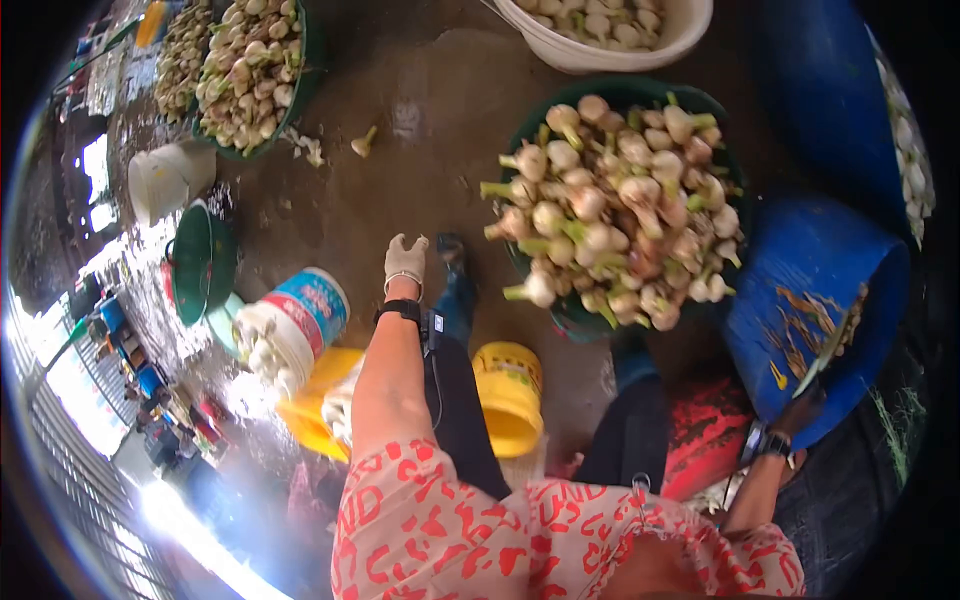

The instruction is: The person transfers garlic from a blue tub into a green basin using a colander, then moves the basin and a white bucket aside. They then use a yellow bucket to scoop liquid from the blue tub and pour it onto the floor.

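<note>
My left hand, in a pale glove with a white band at the wrist, is held out over the wet floor with its fingers apart and nothing in them. My right hand, in a dark glove, is closed at the rim of a blue drum lying on its side. From it a long pale-green stalk with a brown edge reaches over the drum's mouth. Dry brown leaf strips stick to the drum's inside. Ahead of me stands a green tub heaped with trimmed garlic bulbs.
A white tub and a second green tub hold more bulbs. One bulb lies on the floor. Yellow buckets stand by my legs, near a tipped white bucket spilling bulbs. A red sack-like thing lies at right.
</note>
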`<state>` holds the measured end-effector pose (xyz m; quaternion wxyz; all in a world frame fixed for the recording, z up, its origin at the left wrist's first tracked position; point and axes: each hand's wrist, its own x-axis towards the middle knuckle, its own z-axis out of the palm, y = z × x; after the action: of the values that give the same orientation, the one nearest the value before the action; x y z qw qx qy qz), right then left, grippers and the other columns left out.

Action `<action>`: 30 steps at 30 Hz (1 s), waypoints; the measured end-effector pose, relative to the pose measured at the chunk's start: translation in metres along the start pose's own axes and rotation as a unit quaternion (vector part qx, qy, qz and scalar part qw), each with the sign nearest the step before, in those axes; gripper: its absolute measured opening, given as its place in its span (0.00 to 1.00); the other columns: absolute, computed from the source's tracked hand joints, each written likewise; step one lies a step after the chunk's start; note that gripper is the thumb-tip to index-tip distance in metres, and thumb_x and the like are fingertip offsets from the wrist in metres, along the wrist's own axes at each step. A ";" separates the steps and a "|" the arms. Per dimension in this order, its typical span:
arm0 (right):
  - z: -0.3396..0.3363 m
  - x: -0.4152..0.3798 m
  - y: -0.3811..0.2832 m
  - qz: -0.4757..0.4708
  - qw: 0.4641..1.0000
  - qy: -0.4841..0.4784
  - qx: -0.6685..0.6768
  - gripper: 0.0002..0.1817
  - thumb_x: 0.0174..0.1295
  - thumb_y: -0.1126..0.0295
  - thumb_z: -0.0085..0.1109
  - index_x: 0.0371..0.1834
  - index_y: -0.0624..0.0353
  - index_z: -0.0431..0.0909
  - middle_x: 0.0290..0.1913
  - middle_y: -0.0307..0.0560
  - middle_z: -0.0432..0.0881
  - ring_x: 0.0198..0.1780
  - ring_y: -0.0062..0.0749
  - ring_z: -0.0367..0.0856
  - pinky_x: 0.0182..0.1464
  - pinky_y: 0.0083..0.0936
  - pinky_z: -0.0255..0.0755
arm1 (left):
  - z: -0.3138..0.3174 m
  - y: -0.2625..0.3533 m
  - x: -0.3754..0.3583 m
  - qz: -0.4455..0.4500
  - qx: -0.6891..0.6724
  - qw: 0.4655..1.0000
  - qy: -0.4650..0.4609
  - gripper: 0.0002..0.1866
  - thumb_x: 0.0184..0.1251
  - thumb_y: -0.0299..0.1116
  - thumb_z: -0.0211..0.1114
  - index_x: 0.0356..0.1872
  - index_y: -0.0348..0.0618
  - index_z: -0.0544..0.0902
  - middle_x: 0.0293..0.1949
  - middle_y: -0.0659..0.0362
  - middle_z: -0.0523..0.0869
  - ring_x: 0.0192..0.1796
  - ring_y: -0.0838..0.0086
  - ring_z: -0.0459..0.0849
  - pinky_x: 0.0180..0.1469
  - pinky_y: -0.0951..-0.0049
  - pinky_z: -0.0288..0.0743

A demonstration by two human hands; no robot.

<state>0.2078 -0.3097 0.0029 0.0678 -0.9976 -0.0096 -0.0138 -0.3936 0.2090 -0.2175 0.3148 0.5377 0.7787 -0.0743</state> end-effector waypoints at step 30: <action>0.157 -0.182 -0.365 -0.308 0.870 -0.384 -0.016 0.26 0.50 0.80 0.50 0.56 0.59 0.69 0.60 0.56 0.67 0.64 0.45 0.64 0.65 0.33 0.60 | 0.039 -0.085 0.349 0.004 0.233 0.972 -0.033 0.22 0.62 0.42 0.57 0.57 0.50 0.76 0.55 0.50 0.77 0.56 0.58 0.76 0.54 0.60 0.72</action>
<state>0.0225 0.0706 -0.1089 0.0348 -0.8714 -0.3414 0.3505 -0.5307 0.4324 -0.4662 0.2068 0.5964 0.7271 -0.2701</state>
